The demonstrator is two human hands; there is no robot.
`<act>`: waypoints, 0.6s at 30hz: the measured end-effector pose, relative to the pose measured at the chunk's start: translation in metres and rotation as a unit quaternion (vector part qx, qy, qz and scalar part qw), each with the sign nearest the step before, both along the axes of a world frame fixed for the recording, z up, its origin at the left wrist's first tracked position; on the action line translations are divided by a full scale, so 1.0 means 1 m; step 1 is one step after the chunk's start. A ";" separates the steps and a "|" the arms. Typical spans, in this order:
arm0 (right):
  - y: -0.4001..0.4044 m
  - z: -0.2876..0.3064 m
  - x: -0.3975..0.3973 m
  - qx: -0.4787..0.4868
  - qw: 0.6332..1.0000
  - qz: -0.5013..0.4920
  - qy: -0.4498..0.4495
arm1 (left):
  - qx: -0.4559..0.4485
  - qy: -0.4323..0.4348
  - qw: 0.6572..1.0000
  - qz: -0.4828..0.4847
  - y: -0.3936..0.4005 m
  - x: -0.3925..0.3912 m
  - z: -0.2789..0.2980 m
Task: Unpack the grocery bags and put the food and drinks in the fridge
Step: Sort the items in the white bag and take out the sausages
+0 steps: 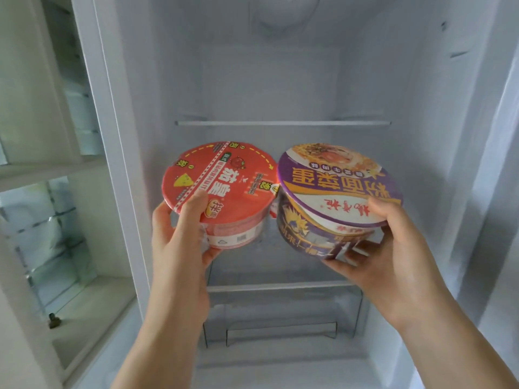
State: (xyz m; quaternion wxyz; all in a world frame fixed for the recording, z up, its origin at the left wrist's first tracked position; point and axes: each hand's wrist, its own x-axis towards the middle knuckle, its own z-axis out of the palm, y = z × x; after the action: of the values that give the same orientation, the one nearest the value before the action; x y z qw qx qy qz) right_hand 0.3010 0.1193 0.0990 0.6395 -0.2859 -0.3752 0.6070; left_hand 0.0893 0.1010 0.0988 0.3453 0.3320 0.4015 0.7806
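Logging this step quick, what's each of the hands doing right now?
Left hand: closed around the red noodle bowl, thumb on its lid.
Right hand: closed around the purple noodle bowl, thumb on its lid.

Two noodle bowls side by side (rims touching) before open fridge (134, 136): left bowl (222, 189), right bowl (337, 197).

Soft, even, cool-white light filled the fridge interior (280, 88), brightest on its back wall, with no hard shadows. The whole picture was slightly hazy and smeared, fine detail lost. Wide-angle bending curved the fridge walls toward the left and right edges. The door shelves (56, 220) at the left edge were blurred, and their clear plastic caught faint glare.
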 end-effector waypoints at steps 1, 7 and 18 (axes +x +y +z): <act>0.000 0.006 -0.001 0.009 1.000 -0.001 -0.001 | 0.010 0.006 1.000 -0.001 0.002 -0.002 0.007; 0.010 0.049 -0.009 0.053 0.998 -0.005 -0.020 | 0.050 0.028 0.998 -0.002 0.014 -0.013 0.050; 0.079 0.127 -0.030 0.114 0.980 -0.122 -0.109 | 0.070 0.055 0.995 0.033 0.087 -0.018 0.129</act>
State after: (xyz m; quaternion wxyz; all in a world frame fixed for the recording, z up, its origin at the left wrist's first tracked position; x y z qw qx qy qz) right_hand 0.2715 0.1981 0.2262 0.6925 -0.3192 -0.4713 0.4432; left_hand 0.0711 0.1883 0.2275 0.2721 0.3847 0.3750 0.7984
